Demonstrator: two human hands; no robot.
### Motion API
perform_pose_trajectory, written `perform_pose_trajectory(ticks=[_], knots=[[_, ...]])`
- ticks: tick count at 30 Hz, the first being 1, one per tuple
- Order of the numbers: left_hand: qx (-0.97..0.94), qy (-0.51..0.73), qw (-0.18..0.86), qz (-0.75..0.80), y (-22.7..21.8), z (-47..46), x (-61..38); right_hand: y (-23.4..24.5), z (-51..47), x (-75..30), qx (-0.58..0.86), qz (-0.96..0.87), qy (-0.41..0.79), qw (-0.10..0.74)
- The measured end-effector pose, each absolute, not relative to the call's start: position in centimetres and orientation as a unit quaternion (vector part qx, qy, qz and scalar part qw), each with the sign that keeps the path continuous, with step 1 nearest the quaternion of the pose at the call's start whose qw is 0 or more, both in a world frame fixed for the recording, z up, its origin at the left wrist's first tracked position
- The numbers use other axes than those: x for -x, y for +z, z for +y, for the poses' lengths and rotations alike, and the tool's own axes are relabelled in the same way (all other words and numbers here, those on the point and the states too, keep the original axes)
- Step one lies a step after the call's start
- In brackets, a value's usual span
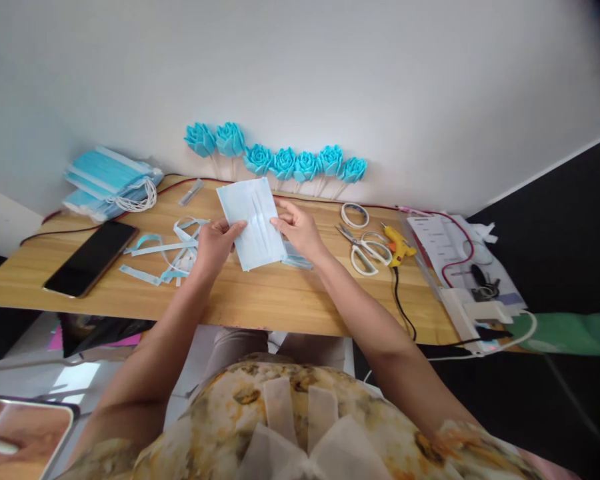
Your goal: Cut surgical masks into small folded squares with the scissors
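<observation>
A pale blue face mask sheet (251, 222), with its ear loops gone, is held up over the wooden table (260, 300). My left hand (215, 244) pinches its lower left edge. My right hand (299, 228) grips its right edge, thumb on the front. Cut blue strips and ear loops (166, 253) lie just left of my left hand. Another blue piece (297, 257) lies flat under my right hand.
A stack of blue masks (109, 181) sits at the back left, a black phone (91, 257) in front of it. Several blue mask roses (280, 160) lean on the wall. To the right lie a tape roll (355, 215), scissors (364, 249), a yellow glue gun (398, 243) and a power strip (473, 313).
</observation>
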State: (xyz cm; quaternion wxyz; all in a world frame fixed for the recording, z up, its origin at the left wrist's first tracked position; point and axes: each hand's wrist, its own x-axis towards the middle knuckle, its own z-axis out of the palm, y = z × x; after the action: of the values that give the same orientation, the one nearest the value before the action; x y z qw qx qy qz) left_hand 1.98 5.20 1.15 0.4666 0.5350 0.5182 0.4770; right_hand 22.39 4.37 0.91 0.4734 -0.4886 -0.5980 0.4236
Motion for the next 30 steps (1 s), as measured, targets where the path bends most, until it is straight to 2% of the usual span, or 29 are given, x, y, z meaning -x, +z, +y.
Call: perform_pose_trajectory(ticks=[6, 15, 19, 21, 23, 25, 27, 29, 30], knots=[[-0.578, 0.447, 0.399, 0.554, 1.3, 5.2, -2.5, 1.2, 3.5, -22.5, 0.493, -0.576, 0.408, 0.509], [-0.561, 0.492, 0.378, 0.548, 1.7, 5.2, -2.4, 0.7, 3.5, -23.5, 0.533, -0.539, 0.349, 0.551], [-0.542, 0.481, 0.350, 0.594, 0.5, 7.6, 0.0, 1.3, 3.8, -25.1, 0.523, -0.497, 0.366, 0.588], [-0.576, 0.429, 0.305, 0.626, 0.2, 8.4, 1.3, 1.4, 3.9, -26.1, 0.515, -0.465, 0.398, 0.599], [-0.652, 0.377, 0.216, 0.622, 0.7, 7.8, 2.0, 1.4, 3.8, -27.0, 0.511, -0.437, 0.426, 0.606], [-0.700, 0.391, 0.145, 0.580, 2.3, 5.2, 2.1, 1.0, 3.6, -27.9, 0.508, -0.409, 0.443, 0.615], [-0.733, 0.395, 0.194, 0.518, 4.2, 1.0, 1.8, 0.4, 3.2, -28.7, 0.507, -0.389, 0.450, 0.623], [-0.772, 0.331, 0.351, 0.414, 5.3, -3.5, 1.3, -0.2, 2.9, -29.2, 0.512, -0.384, 0.445, 0.626], [-0.785, 0.258, 0.450, 0.338, 5.3, -5.4, 1.2, -0.5, 2.7, -29.4, 0.517, -0.385, 0.439, 0.625]])
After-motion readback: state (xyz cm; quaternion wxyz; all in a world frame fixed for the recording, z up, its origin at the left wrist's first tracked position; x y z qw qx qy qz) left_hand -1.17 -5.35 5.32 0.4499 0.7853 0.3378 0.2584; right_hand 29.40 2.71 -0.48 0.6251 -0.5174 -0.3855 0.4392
